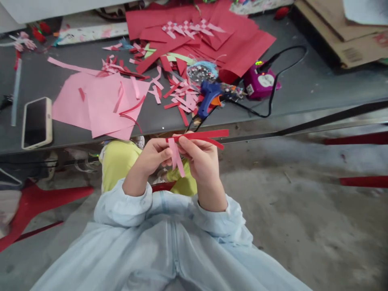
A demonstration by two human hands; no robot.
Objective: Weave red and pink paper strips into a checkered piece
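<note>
Both my hands are raised in front of my lap, just below the table's front edge. My left hand is closed, pinching a pink paper strip that hangs down between the hands. My right hand is closed on red paper strips that stick out level to the right; its fingertips meet the pink strip too. The two colours cross at the fingertips. My pale blue sleeves cover both wrists.
The dark table carries pink sheets, red sheets, several cut strips, a blue glue gun, a purple device with a black cable, and a phone at left. Cardboard lies at top right. Red chair legs stand left and right.
</note>
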